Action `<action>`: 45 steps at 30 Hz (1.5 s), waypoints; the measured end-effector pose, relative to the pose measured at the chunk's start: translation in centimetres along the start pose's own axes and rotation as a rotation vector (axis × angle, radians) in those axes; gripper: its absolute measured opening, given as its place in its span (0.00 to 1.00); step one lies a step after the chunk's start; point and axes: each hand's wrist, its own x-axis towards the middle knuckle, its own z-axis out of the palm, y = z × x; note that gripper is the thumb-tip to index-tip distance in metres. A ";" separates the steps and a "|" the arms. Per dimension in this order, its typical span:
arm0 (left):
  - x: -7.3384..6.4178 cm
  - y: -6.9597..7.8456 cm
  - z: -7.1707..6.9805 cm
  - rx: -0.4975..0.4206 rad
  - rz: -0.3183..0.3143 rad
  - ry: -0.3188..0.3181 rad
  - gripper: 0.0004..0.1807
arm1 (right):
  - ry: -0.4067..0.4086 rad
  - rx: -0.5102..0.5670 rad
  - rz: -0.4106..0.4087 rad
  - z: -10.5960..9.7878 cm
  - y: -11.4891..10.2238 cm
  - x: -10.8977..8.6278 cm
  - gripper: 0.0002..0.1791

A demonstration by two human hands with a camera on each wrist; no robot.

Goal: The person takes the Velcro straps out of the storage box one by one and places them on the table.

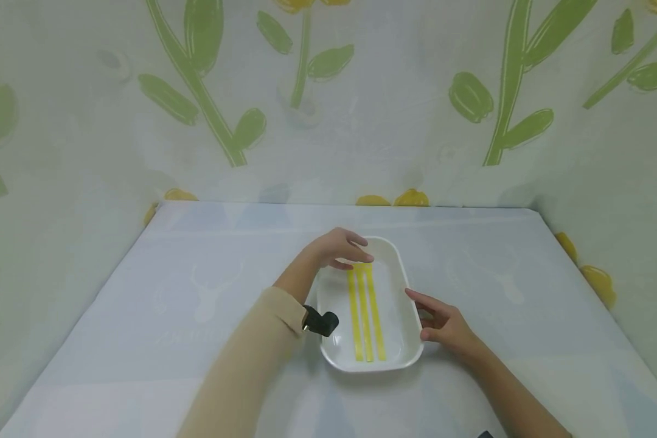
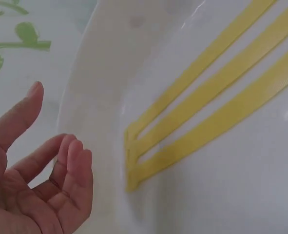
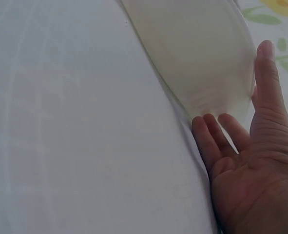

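Observation:
A white rounded tray (image 1: 394, 267) sits on the table, with three yellow strips (image 1: 364, 313) lying lengthwise on its bottom. In the left wrist view, a short yellow crosspiece (image 2: 131, 163) joins the strips at one end. My left hand (image 1: 339, 248) hovers by the tray's far left part, close to that end, holding nothing; its fingers are loosely bent. My right hand (image 1: 443, 325) is at the tray's right side. In the right wrist view its fingertips (image 3: 209, 119) touch the tray's outer wall (image 3: 197, 53), with the thumb (image 3: 266, 73) up beside the rim.
A pale patterned cloth covers the table (image 1: 197, 340). Walls (image 1: 372, 121) with green leaves and yellow flowers stand behind it and at both sides. A black device (image 1: 321, 322) is strapped at the left wrist, over the tray's left rim.

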 end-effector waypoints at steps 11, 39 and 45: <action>1.5 -2.7 3.1 0.279 0.128 0.175 0.30 | 0.000 0.000 0.013 0.1 0.0 0.0 0.37; 2.1 -3.3 6.0 0.423 0.216 0.259 0.25 | -0.028 0.026 -0.002 0.0 0.2 -0.1 0.37; 2.1 -3.1 6.0 0.407 0.273 0.238 0.21 | -0.022 0.040 -0.012 0.0 0.2 -0.1 0.37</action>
